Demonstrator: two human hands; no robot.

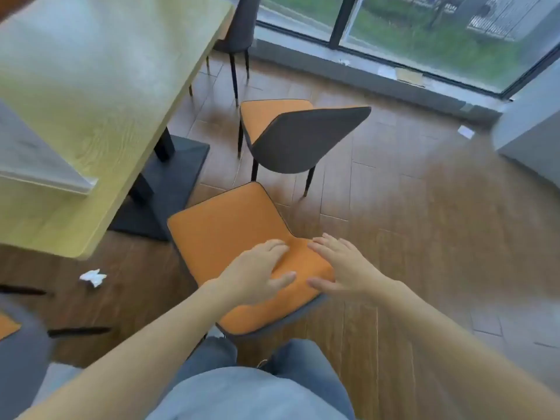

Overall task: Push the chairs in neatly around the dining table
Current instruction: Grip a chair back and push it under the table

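Both hands spread, fingers loose, grasping nothing: left grip point(257, 275) and right grip point(341, 265) over the near chair point(224, 225) backrest; contact unclear through blur. Surface point(100, 95) cut off left.

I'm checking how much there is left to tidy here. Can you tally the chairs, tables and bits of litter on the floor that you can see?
Chairs: 4 (near chair under both hands, second chair, far chair, partly seen chair)
Tables: 1 (dining table)
Crumpled tissue: 1
Paper scraps by the window: roughly 3, blurred
Total: about 9
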